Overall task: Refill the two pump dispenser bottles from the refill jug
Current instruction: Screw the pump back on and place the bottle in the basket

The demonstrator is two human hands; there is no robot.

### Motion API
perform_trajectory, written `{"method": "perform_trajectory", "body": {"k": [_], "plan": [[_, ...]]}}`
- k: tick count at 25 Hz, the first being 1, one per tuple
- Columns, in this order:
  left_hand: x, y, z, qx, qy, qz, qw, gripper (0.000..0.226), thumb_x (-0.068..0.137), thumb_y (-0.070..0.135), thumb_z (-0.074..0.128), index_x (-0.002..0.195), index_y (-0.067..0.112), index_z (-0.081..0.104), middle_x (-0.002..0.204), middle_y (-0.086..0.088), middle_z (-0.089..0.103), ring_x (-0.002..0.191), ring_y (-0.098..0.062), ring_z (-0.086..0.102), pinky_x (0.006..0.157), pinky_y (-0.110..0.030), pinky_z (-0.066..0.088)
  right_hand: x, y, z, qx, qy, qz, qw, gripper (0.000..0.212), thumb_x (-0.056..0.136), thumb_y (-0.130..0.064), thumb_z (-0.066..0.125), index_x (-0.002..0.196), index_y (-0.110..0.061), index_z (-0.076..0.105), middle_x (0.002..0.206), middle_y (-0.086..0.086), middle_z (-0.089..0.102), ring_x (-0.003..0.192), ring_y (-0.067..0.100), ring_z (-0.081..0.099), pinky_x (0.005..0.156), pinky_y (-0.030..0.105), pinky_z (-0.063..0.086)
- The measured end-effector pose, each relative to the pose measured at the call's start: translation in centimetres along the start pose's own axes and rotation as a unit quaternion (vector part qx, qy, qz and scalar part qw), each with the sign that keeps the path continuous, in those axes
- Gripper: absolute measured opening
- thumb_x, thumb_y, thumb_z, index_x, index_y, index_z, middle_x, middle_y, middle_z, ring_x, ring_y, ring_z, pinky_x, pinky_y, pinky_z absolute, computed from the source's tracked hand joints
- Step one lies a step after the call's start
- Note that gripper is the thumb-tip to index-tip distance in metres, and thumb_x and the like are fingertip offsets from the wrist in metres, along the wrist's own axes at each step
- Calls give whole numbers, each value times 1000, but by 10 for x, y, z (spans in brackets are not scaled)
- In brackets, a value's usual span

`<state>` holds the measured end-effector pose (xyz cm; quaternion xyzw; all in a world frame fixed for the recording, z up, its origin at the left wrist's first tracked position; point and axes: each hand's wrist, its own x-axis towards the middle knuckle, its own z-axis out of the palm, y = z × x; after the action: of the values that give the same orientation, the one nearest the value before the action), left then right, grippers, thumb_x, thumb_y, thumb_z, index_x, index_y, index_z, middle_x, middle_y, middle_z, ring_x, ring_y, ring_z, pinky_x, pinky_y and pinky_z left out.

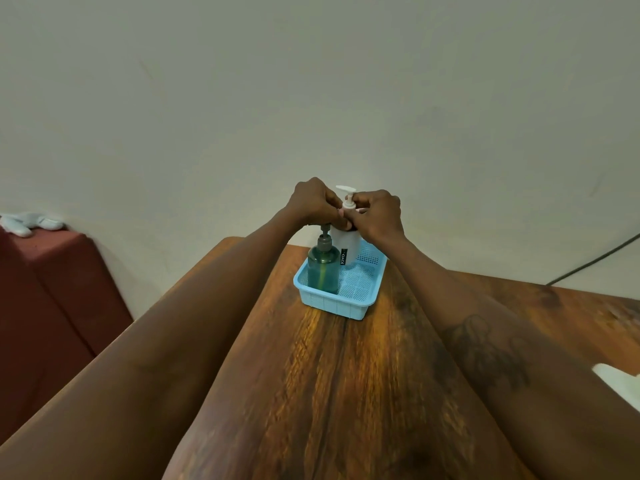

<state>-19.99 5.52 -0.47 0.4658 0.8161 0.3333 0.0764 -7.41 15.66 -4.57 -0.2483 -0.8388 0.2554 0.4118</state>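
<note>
Nearest me, my left forearm [166, 341] and right forearm [502, 341] are stretching out over the counter [329, 393] and meeting at its far end. My left hand [313, 202] is curling round the shoulder and neck of the white pump bottle [346, 242], and my right hand [379, 214] is pinching the collar just under the pump head [347, 194]. Both hands are grasping this one bottle, so I am judging the step to be unscrewing its pump.

To do it well, I am wanting the left hand to be doing the bracing, pressing the body down so it is not spinning, while the right hand is turning only the collar and not the spout. Once it is loosening, I should be lifting the pump straight up, since its tube is probably dripping.

The bottle is standing upright at the back of the blue basket [332, 303], touching the green pump bottle [323, 268] in front of it, which has its pump on. That neighbour is close enough to be getting knocked. The refill jug is not showing anywhere in my view.

Further out, a dark cable [588, 261] is running along the wall on the right, and a pale cloth [27, 223] is lying on a red seat [52, 289] on the left.
</note>
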Motion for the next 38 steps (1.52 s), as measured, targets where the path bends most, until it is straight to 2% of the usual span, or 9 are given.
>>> {"method": "perform_trajectory", "body": {"k": [2,9,13,16,18,20,27,33,38], "plan": [[4,-3,3,13,-2,-20,1000,31,63,22,93,93,19,85,89,0,79,71,-8,64,77,-29,60,-1,5,9,12,-9,9,1000,22,82,-30,84,100,-19,83,98,0,81,89,13,74,82,43,62],[13,-5,5,40,-32,-84,995,38,67,25,93,100,12,81,104,-9,76,85,-21,62,60,-27,50,-6,13,18,35,-35,32,998,33,75,-31,90,104,-18,83,102,1,80,89,9,73,86,37,61],[11,-3,5,48,-10,-79,996,37,70,24,91,99,5,79,88,-9,73,72,-19,56,55,-23,43,-4,12,16,25,-73,46,996,48,77,-35,90,117,-11,77,112,8,78,98,17,74,92,35,59],[6,-4,1,41,20,-80,996,28,79,22,84,99,3,79,95,-13,77,77,-22,63,68,-31,54,-4,13,12,-8,-111,55,992,64,80,-42,86,132,-9,69,121,11,75,109,22,71,99,36,55],[-3,-3,-2,17,49,-56,997,25,82,24,82,99,5,81,95,-12,78,78,-21,68,79,-36,61,-7,12,4,-27,-116,58,991,66,81,-44,84,137,-12,65,124,10,73,112,23,69,101,40,55],[-13,1,-6,8,74,-14,997,33,82,30,84,107,8,80,95,-9,78,75,-18,72,77,-35,64,-11,8,-7,-35,-109,54,992,65,81,-44,84,137,-16,65,124,8,73,114,23,68,101,40,55],[-58,36,-5,78,70,59,993,49,80,40,85,118,12,76,118,-8,75,106,-19,71,88,-30,56,-42,-20,-57,-60,-97,21,993,70,79,-48,82,141,-24,60,128,0,71,126,23,60,108,45,50],[-105,81,-2,76,69,80,992,51,80,45,84,121,16,75,118,-5,75,108,-17,69,96,-34,55,-78,-42,-115,-95,-100,1,990,71,80,-44,83,143,-24,57,137,1,66,131,23,57,108,40,43],[-154,134,6,11,64,120,991,48,83,38,84,123,13,75,119,-7,76,107,-16,71,92,-27,52,-114,-61,-188,-99,-91,-13,991,64,78,-38,86,136,-23,64,134,1,68,129,20,59,109,41,45]]}}
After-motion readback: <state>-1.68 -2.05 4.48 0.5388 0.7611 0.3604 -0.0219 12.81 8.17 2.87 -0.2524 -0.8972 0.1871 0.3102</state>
